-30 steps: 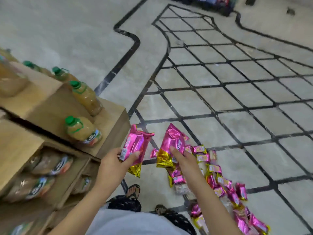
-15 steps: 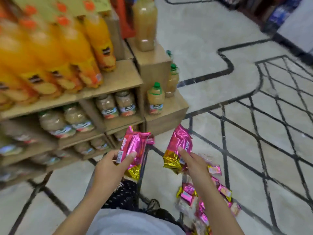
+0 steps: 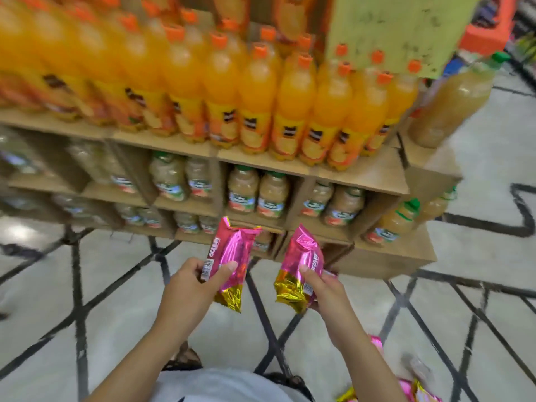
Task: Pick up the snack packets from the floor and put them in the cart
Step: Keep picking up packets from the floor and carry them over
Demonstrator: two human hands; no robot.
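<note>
left hand [image 3: 190,285] grips 1 pink packet [image 3: 232,262] | right hand [image 3: 323,288] grips another packet [image 3: 301,265] | both before juice shelf [image 3: 348,172]

A cardboard shelf [image 3: 356,172] fills the upper half of the frame, its top tier crowded with orange drink bottles [image 3: 255,91] and the cubbies beneath holding pale juice bottles [image 3: 258,192] with green caps. At upper right a green sign [image 3: 385,27] stands above them, with a large pale bottle [image 3: 455,100] and an orange crate [image 3: 487,30] beside it. A pale floor [image 3: 124,323] crossed by black lines spreads across the lower frame.
</note>
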